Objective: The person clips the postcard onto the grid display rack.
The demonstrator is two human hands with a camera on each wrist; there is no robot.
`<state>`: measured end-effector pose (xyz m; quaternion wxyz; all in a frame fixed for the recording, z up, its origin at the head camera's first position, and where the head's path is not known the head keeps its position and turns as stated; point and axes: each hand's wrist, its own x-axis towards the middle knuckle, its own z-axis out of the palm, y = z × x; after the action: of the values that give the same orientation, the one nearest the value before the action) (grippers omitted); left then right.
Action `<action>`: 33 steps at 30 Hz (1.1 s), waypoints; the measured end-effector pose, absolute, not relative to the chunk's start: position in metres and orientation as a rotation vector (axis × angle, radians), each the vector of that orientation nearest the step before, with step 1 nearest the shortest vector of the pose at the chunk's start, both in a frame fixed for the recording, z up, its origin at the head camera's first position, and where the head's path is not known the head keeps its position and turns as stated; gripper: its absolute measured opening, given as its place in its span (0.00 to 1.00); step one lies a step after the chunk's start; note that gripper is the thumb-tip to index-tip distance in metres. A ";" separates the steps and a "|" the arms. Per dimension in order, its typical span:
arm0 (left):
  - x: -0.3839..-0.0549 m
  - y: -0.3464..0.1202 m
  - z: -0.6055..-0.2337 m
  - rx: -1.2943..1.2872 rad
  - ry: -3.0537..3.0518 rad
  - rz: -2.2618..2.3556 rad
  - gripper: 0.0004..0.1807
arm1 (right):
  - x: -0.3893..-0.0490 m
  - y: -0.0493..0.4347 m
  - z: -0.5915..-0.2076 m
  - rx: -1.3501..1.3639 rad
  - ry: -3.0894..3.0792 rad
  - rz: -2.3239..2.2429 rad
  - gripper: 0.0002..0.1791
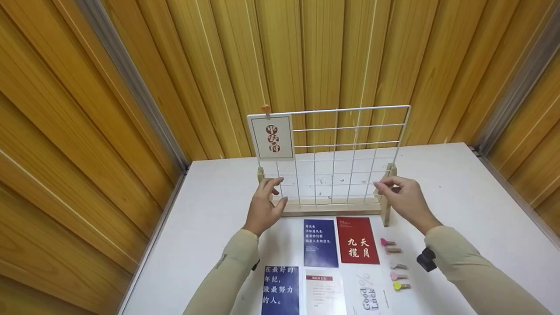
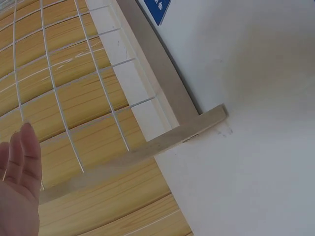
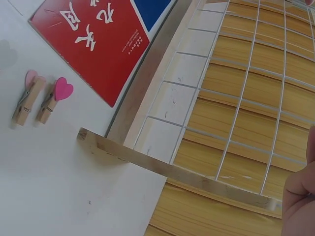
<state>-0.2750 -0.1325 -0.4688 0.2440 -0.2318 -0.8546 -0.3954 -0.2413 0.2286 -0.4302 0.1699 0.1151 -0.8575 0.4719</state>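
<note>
A white wire grid (image 1: pixel 348 143) stands upright in a wooden base (image 1: pixel 332 210). At its top left hangs a pale card (image 1: pixel 284 131) with round red marks, under an orange-topped clip (image 1: pixel 266 109). My left hand (image 1: pixel 263 209) is at the grid's lower left, thumb apart from the fingers, nothing held. In the left wrist view its straight fingers (image 2: pixel 30 147) show beside the wires. By the right wooden post (image 1: pixel 386 210), my right hand (image 1: pixel 404 194) has thumb and forefinger close together. Whether they pinch a wire is unclear; the right wrist view shows only part of that hand (image 3: pixel 300 196).
Before the base lie a blue card (image 1: pixel 321 245), a red card (image 1: pixel 358 245), another blue card (image 1: pixel 280 297), a white card with a red heading (image 1: pixel 326 295) and a "Good Luck" card (image 1: pixel 380 306). Several small clips (image 1: pixel 399 265) line up to their right. Wooden-panelled walls (image 1: pixel 284 57) enclose the table.
</note>
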 end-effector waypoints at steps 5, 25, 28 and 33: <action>-0.274 -0.124 -0.479 -0.636 -2.385 -1.072 0.28 | -0.238 0.233 -0.438 0.302 -2.456 1.362 0.13; -0.269 -0.101 -0.505 -0.655 -2.888 -1.086 0.48 | -0.231 0.251 -0.459 0.204 -2.540 1.287 0.11; -0.270 -0.097 -0.507 -0.657 -2.965 -1.053 0.52 | -0.230 0.254 -0.460 0.196 -2.549 1.294 0.11; -0.270 -0.090 -0.510 -0.662 -3.080 -0.984 0.57 | -0.229 0.258 -0.462 0.194 -2.564 1.298 0.12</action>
<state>-0.2704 -0.0895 -0.5096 -0.0794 -0.2000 -0.9302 -0.2973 -0.2287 0.2575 -0.4618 0.1303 0.0666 -0.8826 0.4469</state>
